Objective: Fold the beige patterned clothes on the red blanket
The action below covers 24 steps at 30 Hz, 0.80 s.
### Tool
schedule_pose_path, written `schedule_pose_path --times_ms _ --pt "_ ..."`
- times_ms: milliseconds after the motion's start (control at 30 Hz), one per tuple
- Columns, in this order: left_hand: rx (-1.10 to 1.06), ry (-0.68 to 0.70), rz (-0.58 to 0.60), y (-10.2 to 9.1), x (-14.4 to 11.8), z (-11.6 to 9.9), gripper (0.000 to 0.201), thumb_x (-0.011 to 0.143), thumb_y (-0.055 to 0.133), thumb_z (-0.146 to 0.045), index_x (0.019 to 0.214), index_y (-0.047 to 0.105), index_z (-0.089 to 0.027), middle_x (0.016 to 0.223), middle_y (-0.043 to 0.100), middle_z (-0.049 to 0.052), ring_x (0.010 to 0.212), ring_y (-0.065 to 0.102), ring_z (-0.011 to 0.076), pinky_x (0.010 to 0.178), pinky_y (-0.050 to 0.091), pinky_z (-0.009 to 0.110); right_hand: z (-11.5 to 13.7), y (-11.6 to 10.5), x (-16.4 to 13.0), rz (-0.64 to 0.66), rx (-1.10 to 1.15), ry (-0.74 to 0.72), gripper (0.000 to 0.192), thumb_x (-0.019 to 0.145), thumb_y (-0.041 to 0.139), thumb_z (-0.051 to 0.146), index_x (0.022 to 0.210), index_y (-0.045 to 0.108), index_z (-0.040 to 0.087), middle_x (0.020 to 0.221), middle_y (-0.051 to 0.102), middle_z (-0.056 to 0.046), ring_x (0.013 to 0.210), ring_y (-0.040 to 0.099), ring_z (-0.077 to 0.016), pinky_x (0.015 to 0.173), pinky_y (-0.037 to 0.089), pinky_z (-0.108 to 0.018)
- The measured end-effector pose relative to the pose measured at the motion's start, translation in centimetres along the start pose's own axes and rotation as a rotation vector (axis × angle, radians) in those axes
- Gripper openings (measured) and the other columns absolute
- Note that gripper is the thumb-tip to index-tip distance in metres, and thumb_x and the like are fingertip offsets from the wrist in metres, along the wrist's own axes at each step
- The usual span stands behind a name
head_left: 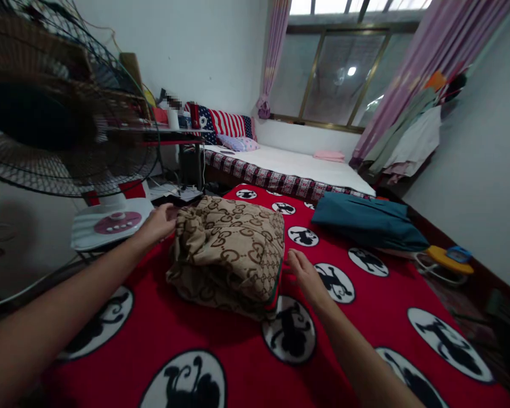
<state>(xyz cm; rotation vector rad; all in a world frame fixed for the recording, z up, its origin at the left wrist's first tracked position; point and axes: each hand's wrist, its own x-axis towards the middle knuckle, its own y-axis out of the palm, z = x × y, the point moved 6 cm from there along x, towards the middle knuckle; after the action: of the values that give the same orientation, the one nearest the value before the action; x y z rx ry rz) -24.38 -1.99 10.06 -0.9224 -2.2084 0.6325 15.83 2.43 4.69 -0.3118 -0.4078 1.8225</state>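
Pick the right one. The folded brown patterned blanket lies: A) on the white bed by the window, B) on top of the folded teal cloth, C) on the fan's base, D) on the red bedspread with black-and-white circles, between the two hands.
D: the folded brown blanket rests on the red bedspread, with the left hand at its far-left edge and the right hand at its right side.
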Motion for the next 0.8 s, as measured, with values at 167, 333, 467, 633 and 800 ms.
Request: schedule_pose_path --times_ms 167,333,467,633,800 --pt "-0.022 0.325 0.212 2.3 -2.8 -4.6 0.049 0.088 0.036 -0.042 0.121 0.063 -0.019 0.131 0.060 0.006 0.122 0.053 0.0246 0.107 0.039 0.037 0.0 2.3 2.6 -0.169 0.078 0.060 0.106 0.056 0.076 0.061 0.142 0.035 0.015 0.136 0.054 -0.019 0.122 0.054 -0.0314 0.099 0.044 -0.043" --pt "0.006 0.461 0.274 5.1 -4.9 -8.5 0.046 0.081 0.053 -0.049 0.105 0.071 -0.015 0.113 0.069 0.012 0.108 0.062 0.0284 0.100 0.044 0.040 0.5 2.3 1.8 -0.296 0.389 0.037 0.068 0.049 0.077 0.035 0.112 0.060 0.013 0.110 0.070 -0.014 0.099 0.065 -0.0285 0.085 0.051 -0.038" --pt "-0.154 0.692 0.322 5.3 -7.9 -13.4 0.028 0.084 0.055 -0.030 0.104 0.071 -0.018 0.110 0.070 0.007 0.106 0.062 0.0217 0.098 0.045 0.034 2.5 -4.6 -1.5 -0.444 0.383 -0.082 0.053 0.050 0.074 0.033 0.099 0.065 0.015 0.093 0.073 -0.007 0.085 0.066 -0.0256 0.076 0.052 -0.036" --pt "-0.170 0.891 0.522 8.6 -13.9 -16.8 0.025 0.083 0.058 -0.022 0.104 0.072 -0.021 0.109 0.069 0.006 0.103 0.061 0.0210 0.095 0.045 0.036 -2.4 -17.0 -5.1 -0.590 0.036 0.028 0.064 0.047 0.078 0.043 0.105 0.066 0.016 0.095 0.071 -0.010 0.085 0.066 -0.0291 0.075 0.053 -0.041" --pt "-0.216 0.818 0.565 11.4 -16.2 -16.0 0.021 0.078 0.059 -0.017 0.092 0.074 -0.020 0.115 0.065 0.008 0.112 0.057 0.0239 0.099 0.044 0.038 -5.7 -21.7 -9.4 -0.696 -0.456 -0.019 0.070 0.060 0.066 0.056 0.114 0.063 0.011 0.114 0.065 -0.019 0.105 0.061 -0.0359 0.094 0.045 -0.052"
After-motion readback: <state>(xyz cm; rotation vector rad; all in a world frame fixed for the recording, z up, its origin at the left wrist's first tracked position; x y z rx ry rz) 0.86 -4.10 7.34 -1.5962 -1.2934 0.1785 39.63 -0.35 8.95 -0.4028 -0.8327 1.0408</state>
